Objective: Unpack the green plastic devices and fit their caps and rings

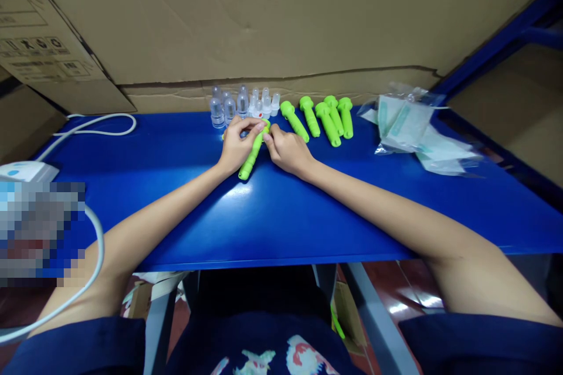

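A bright green ribbed plastic handle (250, 161) slants between my two hands, its lower end hanging free toward me. My left hand (238, 143) is closed around its upper part with thumb and fingers. With a pinch, my right hand (288, 149) grips the same handle's top end; the fingertips partly hide what is there. Just behind the hands stand clear domed plastic pieces (217, 110) and smaller translucent nozzle-like pieces (265, 103). To the right of them lie several more green handles (328, 126) with flanged tops.
Clear plastic bags with pale packets (404, 123) lie at the right of the blue table (211, 222). A white device (29, 171) with a white cable (99, 228) sits at the left. Cardboard (264, 17) walls the back; a blue metal frame (492, 47) stands right.
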Tool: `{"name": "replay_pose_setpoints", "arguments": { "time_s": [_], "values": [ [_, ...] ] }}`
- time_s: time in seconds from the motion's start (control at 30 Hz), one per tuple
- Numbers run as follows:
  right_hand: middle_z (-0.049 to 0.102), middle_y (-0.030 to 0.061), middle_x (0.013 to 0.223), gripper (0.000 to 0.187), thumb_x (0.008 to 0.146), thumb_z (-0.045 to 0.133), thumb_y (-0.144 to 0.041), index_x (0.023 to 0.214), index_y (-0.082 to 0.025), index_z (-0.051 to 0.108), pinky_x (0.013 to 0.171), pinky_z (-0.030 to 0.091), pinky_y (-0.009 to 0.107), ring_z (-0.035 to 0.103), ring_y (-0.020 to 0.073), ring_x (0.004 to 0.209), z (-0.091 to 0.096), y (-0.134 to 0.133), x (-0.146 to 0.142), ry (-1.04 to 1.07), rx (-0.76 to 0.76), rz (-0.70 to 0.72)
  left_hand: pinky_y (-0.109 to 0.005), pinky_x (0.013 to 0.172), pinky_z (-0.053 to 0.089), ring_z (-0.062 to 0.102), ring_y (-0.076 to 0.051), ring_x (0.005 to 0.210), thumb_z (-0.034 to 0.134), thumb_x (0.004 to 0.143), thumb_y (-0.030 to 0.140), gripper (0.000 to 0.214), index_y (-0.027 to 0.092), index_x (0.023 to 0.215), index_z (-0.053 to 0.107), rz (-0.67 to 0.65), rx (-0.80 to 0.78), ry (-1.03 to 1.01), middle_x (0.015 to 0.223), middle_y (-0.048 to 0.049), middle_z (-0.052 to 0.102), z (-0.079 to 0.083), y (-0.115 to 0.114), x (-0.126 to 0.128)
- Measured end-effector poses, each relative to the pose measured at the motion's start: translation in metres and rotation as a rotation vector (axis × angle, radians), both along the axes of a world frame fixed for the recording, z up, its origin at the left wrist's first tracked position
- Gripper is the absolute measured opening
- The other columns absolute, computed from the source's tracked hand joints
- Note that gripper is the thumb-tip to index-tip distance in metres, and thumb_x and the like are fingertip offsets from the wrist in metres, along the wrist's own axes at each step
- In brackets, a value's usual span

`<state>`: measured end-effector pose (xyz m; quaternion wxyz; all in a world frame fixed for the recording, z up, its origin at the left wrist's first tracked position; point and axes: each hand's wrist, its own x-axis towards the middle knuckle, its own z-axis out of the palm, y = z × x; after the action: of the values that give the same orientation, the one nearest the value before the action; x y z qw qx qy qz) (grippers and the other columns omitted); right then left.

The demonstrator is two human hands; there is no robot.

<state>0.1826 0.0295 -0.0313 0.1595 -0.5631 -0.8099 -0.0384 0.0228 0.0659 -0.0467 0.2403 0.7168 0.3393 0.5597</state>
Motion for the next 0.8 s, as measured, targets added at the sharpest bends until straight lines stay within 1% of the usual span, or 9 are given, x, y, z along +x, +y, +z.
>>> {"name": "replay_pose_setpoints", "arguments": {
  "time_s": [0.13, 0.2, 0.27, 0.37, 0.47, 0.57, 0.6, 0.67, 0.8],
  "values": [
    [0.072, 0.0195, 0.102, 0.051, 0.107, 0.02, -0.047, 0.115, -0.01, 0.054, 0.069, 0.046, 0.038, 0.069, 0.0308, 0.078, -0.01, 0.006, 0.004, 0.098, 0.069, 0.033, -0.03, 0.086, 0.057, 0.07, -0.016, 0.087, 0.067, 0.089, 0.055, 0.042, 0.019, 0.111, 0.071, -0.015, -0.046, -0.052, 0.105, -0.0079, 0.072, 0.0, 0.0, 0.001],
    [0.071, 0.0166, 0.093, 0.055, 0.106, 0.019, -0.055, 0.11, -0.013, 0.054, 0.067, 0.046, 0.037, 0.067, 0.0282, 0.074, -0.014, 0.009, 0.006, 0.189, 0.101, 0.065, -0.03, 0.086, 0.058, 0.071, -0.017, 0.089, 0.069, 0.087, 0.056, 0.046, 0.021, 0.116, 0.067, -0.015, -0.076, -0.078, 0.108, -0.008, 0.072, -0.002, 0.001, 0.002],
    [0.068, 0.0117, 0.085, 0.057, 0.105, 0.017, -0.061, 0.104, -0.017, 0.053, 0.066, 0.045, 0.035, 0.065, 0.0249, 0.071, -0.016, 0.011, 0.007, 0.309, 0.093, 0.094, -0.031, 0.084, 0.059, 0.072, -0.018, 0.089, 0.069, 0.086, 0.058, 0.048, 0.021, 0.117, 0.065, -0.022, -0.111, -0.108, 0.101, -0.0072, 0.072, -0.005, 0.003, 0.002],
    [0.062, 0.0045, 0.074, 0.057, 0.101, 0.02, -0.071, 0.092, -0.023, 0.048, 0.065, 0.045, 0.033, 0.06, 0.0207, 0.066, -0.015, 0.015, 0.009, 0.549, 0.031, 0.143, -0.031, 0.072, 0.062, 0.073, -0.018, 0.079, 0.07, 0.082, 0.064, 0.055, 0.021, 0.116, 0.063, -0.096, -0.207, -0.187, 0.089, -0.0046, 0.071, -0.007, 0.004, 0.002],
    [0.057, -0.0001, 0.07, 0.057, 0.091, 0.037, -0.081, 0.087, -0.025, 0.044, 0.059, 0.045, 0.031, 0.053, 0.0157, 0.059, -0.013, 0.022, 0.011, 0.829, -0.122, 0.238, -0.03, 0.065, 0.063, 0.072, -0.016, 0.071, 0.071, 0.079, 0.068, 0.058, 0.023, 0.114, 0.061, -0.176, -0.278, -0.245, 0.084, -0.0022, 0.07, -0.005, 0.004, 0.002],
    [0.059, -0.0029, 0.072, 0.059, 0.082, 0.055, -0.083, 0.091, -0.025, 0.045, 0.049, 0.04, 0.026, 0.048, 0.0099, 0.05, -0.012, 0.03, 0.015, 1.042, -0.3, 0.353, -0.03, 0.064, 0.063, 0.072, -0.015, 0.067, 0.071, 0.078, 0.07, 0.058, 0.023, 0.112, 0.061, -0.213, -0.298, -0.25, 0.083, -0.0014, 0.069, -0.003, 0.004, 0.003],
    [0.059, -0.0035, 0.072, 0.06, 0.079, 0.058, -0.082, 0.092, -0.025, 0.046, 0.048, 0.039, 0.025, 0.047, 0.0087, 0.049, -0.012, 0.032, 0.016, 1.082, -0.327, 0.381, -0.03, 0.064, 0.063, 0.072, -0.015, 0.067, 0.071, 0.078, 0.07, 0.058, 0.023, 0.111, 0.061, -0.224, -0.3, -0.249, 0.082, -0.0014, 0.069, -0.002, 0.003, 0.003],
    [0.06, -0.0039, 0.071, 0.061, 0.077, 0.061, -0.082, 0.091, -0.024, 0.047, 0.047, 0.039, 0.023, 0.048, 0.0074, 0.048, -0.013, 0.035, 0.017, 1.123, -0.332, 0.413, -0.03, 0.063, 0.063, 0.072, -0.016, 0.067, 0.071, 0.078, 0.07, 0.058, 0.022, 0.11, 0.062, -0.244, -0.3, -0.246, 0.081, -0.0015, 0.069, -0.001, 0.003, 0.003],
    [0.061, -0.0028, 0.069, 0.06, 0.08, 0.057, -0.082, 0.083, -0.023, 0.048, 0.046, 0.038, 0.023, 0.047, 0.0067, 0.047, -0.015, 0.037, 0.017, 1.133, -0.284, 0.388, -0.03, 0.062, 0.063, 0.072, -0.016, 0.068, 0.072, 0.079, 0.067, 0.055, 0.021, 0.107, 0.063, -0.245, -0.32, -0.221, 0.08, -0.002, 0.07, 0.0, 0.001, 0.004]
  ]
}}
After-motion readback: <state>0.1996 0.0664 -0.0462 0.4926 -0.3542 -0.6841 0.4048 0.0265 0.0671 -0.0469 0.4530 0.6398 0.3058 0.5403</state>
